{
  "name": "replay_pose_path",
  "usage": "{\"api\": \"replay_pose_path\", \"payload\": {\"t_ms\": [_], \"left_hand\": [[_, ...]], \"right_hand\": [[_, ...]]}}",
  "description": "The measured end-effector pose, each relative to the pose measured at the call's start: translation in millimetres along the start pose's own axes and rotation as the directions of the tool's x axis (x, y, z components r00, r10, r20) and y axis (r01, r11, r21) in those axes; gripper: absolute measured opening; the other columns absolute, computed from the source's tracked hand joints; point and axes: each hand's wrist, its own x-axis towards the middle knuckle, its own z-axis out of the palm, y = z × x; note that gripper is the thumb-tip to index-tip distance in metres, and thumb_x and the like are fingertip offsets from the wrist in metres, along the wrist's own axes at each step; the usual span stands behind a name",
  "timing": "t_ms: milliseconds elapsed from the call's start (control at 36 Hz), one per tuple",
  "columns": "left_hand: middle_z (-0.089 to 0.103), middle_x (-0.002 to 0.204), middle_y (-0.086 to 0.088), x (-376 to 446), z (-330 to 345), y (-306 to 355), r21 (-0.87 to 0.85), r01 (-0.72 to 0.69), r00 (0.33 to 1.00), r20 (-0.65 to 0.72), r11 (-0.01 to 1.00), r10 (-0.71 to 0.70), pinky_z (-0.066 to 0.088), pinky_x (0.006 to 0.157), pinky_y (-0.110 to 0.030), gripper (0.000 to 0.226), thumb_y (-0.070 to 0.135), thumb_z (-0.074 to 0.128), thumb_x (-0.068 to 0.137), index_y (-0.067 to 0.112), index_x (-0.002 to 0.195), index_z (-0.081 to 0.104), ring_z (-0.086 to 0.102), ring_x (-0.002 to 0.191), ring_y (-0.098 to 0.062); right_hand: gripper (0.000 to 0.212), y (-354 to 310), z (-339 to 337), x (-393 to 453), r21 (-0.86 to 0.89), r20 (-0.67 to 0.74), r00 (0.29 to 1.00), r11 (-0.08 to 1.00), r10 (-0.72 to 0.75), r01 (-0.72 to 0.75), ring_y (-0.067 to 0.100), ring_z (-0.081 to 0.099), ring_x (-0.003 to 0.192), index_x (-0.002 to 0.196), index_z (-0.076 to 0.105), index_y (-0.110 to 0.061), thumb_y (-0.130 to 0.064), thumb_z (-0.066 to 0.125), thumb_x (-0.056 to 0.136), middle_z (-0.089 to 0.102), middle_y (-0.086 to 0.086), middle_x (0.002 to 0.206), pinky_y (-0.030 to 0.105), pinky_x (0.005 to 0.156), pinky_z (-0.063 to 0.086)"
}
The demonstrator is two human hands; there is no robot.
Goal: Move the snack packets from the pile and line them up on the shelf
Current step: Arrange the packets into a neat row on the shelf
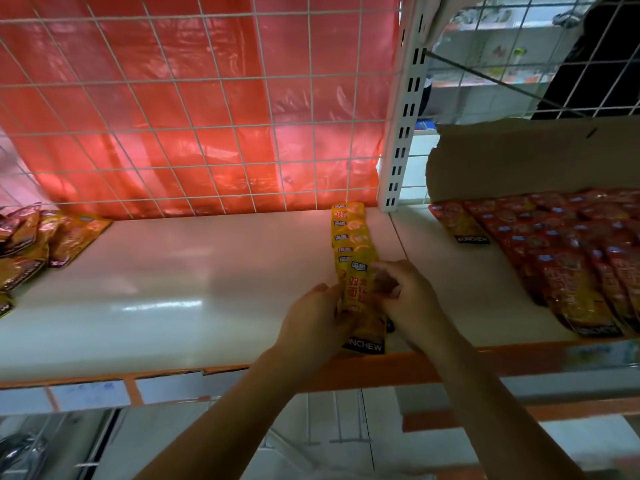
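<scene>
yellow snack packets with red lettering, black bottom band, centre; orange-brown pile at 9 o'clock; red packets at 3 o'clock; white shelf, orange edge; red plastic sheet behind white wire grid

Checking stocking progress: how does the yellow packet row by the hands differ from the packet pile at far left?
The yellow row runs overlapped in one straight line toward the mesh back; the pile is jumbled. Both hands, left and right, hold the row's front packet; nobody touches the pile. Both sit on the white shelf.
</scene>
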Motion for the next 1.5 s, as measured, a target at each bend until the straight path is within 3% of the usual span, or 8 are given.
{"api": "replay_pose_path", "payload": {"t_ms": [194, 361, 472, 778, 944, 1056, 1361, 1500], "left_hand": [[0.053, 0.1, 0.0, -1, 3, 0, 0.259, -0.063, 0.997, -0.029, 0.964, 0.073, 0.037, 0.07, -0.024, 0.037, 0.046, 0.052, 0.09, 0.017, 0.112, 0.054, 0.051, 0.095, -0.017], [0.054, 0.107, -0.001, -2, -4, -7, 0.311, -0.093, 0.995, -0.011, 0.946, 0.101, 0.044, 0.078, -0.028, 0.041, 0.047, 0.046, 0.093, 0.018, 0.12, 0.054, 0.052, 0.1, -0.018], [0.054, 0.115, -0.001, -5, -16, -21, 0.344, -0.09, 0.994, -0.028, 0.934, 0.107, 0.046, 0.082, -0.03, 0.048, 0.051, 0.043, 0.092, 0.018, 0.125, 0.052, 0.05, 0.106, -0.019], [0.059, 0.117, -0.005, -38, -85, -106, 0.33, 0.074, 0.969, -0.249, 0.941, 0.011, 0.046, 0.086, -0.032, 0.041, 0.038, 0.05, 0.093, 0.016, 0.127, 0.055, 0.052, 0.106, -0.023], [0.066, 0.082, -0.013, -72, -135, -186, 0.332, 0.154, 0.948, -0.316, 0.931, -0.044, 0.053, 0.055, -0.039, 0.029, 0.024, 0.07, 0.077, 0.006, 0.099, 0.068, 0.063, 0.074, -0.035], [0.065, 0.076, -0.009, -96, -177, -236, 0.357, 0.183, 0.926, -0.376, 0.916, -0.038, 0.051, 0.047, -0.036, 0.031, 0.031, 0.056, 0.077, 0.008, 0.093, 0.069, 0.062, 0.068, -0.032], [0.064, 0.085, -0.017, -162, -295, -381, 0.365, 0.27, 0.824, -0.567, 0.891, -0.017, 0.052, 0.058, -0.039, 0.04, 0.031, 0.044, 0.079, 0.002, 0.091, 0.068, 0.061, 0.073, -0.038], [0.063, 0.1, -0.022, -186, -339, -441, 0.316, 0.355, 0.779, -0.621, 0.88, -0.091, 0.051, 0.07, -0.046, 0.043, 0.03, 0.043, 0.08, 0.004, 0.106, 0.066, 0.058, 0.084, -0.043]], "right_hand": [[0.052, -4, 0, 8, -0.221, -0.03, 0.997, 0.974, -0.066, 0.058, 0.024, 0.045, 0.117, 0.127, 0.056, -0.012, -0.003, 0.071, 0.078, 0.045, 0.009, 0.12, 0.034, 0.101, 0.043], [0.048, -13, 0, 2, -0.325, -0.056, 0.991, 0.941, -0.121, 0.096, 0.024, 0.044, 0.114, 0.124, 0.059, -0.012, -0.007, 0.072, 0.078, 0.05, 0.008, 0.12, 0.022, 0.091, 0.036], [0.044, -30, 9, -4, -0.399, -0.016, 0.982, 0.902, -0.19, 0.168, 0.026, 0.043, 0.113, 0.123, 0.06, -0.011, -0.006, 0.068, 0.08, 0.051, 0.009, 0.123, 0.033, 0.096, 0.04], [0.037, -85, 94, 7, -0.447, 0.193, 0.939, 0.826, -0.286, 0.344, 0.025, 0.043, 0.116, 0.122, 0.06, -0.014, -0.01, 0.059, 0.085, 0.05, 0.004, 0.122, 0.028, 0.096, 0.03], [0.035, -131, 164, 14, -0.363, 0.254, 0.911, 0.841, -0.326, 0.402, 0.027, 0.045, 0.113, 0.118, 0.062, -0.008, -0.01, 0.056, 0.083, 0.053, 0.008, 0.12, 0.029, 0.097, 0.034], [0.034, -168, 224, 18, -0.311, 0.274, 0.897, 0.851, -0.347, 0.424, 0.02, 0.042, 0.121, 0.121, 0.061, -0.015, -0.012, 0.06, 0.087, 0.051, 0.002, 0.126, 0.028, 0.101, 0.034], [0.038, -282, 387, 34, -0.186, 0.402, 0.812, 0.83, -0.423, 0.525, 0.033, 0.053, 0.1, 0.109, 0.066, -0.008, -0.026, 0.046, 0.082, 0.059, 0.013, 0.106, 0.034, 0.085, 0.042], [0.033, -324, 441, 36, -0.111, 0.408, 0.78, 0.822, -0.475, 0.559, 0.03, 0.05, 0.107, 0.114, 0.066, -0.006, -0.008, 0.058, 0.082, 0.057, 0.014, 0.11, 0.033, 0.089, 0.037]]}}
